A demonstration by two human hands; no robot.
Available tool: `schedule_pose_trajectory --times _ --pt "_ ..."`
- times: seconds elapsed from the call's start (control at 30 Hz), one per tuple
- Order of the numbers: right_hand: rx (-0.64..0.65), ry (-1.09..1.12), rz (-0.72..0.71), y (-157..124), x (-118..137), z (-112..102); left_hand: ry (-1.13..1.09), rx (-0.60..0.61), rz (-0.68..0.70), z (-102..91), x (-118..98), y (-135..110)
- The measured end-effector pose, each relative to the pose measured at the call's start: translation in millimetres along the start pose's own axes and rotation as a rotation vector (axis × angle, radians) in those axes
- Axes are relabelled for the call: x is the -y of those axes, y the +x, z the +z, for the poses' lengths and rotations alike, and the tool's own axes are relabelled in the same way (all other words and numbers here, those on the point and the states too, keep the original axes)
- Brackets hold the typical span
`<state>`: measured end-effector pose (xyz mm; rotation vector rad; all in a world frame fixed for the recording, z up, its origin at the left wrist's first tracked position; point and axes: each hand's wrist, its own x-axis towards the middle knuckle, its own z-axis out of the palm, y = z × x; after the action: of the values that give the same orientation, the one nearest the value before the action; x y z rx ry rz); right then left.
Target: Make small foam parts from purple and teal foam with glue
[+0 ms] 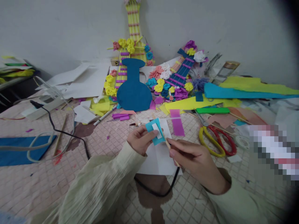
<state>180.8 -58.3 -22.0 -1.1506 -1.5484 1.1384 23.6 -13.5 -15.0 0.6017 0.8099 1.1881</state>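
Pinched in my left hand (141, 140) is a small light-blue piece of paper (156, 141). A narrow white strip (157, 130) lies on it, with my left thumb pressing the strip's lower end. My right hand (192, 155) grips a thin wooden stick (168, 143) between thumb and fingers. The stick's upper end reaches the right edge of the light-blue paper. Below both hands lies a folded white sheet (155, 160). A black cord (161, 195) loops up towards the stick's lower end; whether they are joined I cannot tell.
Behind my hands stands a dark-blue guitar-shaped cutout (134, 93), among decorated paper instruments (179, 74) with crepe flowers. Scissors (211, 140) and a green-handled cutter (212, 110) lie right. A purple strip (177, 126) lies nearby. On the left are a power strip (42, 107) and cables.
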Motion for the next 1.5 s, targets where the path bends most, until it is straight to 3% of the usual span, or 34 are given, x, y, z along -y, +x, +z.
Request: schedule_pose_trajectory --times 0.53,0.97,1.33,1.5 --pt "-0.027 -0.218 -0.117 2.2 4.8 -0.7 0.038 0.011 0.003 -3.4 1.8 1.8" --pt "-0.051 -0.404 -0.328 1.5 2.3 0.5 -0.007 -0.001 -0.036 -0.5 1.1 0.1" --pt "-0.128 -0.265 -0.181 -1.7 7.7 -0.7 -0.043 0.065 -0.012 -2.2 0.8 0.3" --pt "-0.178 -0.264 -0.239 -1.7 6.6 -0.4 -0.032 0.095 -0.015 -5.3 1.7 0.8"
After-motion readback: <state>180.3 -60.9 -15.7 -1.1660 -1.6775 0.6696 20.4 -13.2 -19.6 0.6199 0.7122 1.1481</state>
